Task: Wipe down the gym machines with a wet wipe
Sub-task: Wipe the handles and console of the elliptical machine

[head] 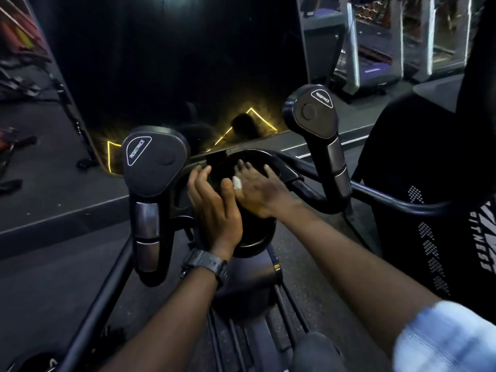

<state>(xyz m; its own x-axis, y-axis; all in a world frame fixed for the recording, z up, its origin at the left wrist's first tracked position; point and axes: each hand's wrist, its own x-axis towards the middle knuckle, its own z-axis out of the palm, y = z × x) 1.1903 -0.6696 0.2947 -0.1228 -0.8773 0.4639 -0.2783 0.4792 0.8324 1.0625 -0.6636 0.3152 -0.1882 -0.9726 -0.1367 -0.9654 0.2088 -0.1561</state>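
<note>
A black gym machine fills the view, with a dark central console between two upright handles. The left handle and the right handle each carry a pad marked RESISTANCE. My right hand lies flat on top of the console with fingers straight and spread, blurred by motion. It presses a white wet wipe, of which only a small corner shows at the thumb side. My left hand, with a black watch at the wrist, rests with straight fingers against the console's left side.
Black frame tubes run from the console to both sides. A dark mirror panel stands behind the machine. A black seat back with white lettering is at the right. Treadmills stand far back right. Dark rubber floor lies at the left.
</note>
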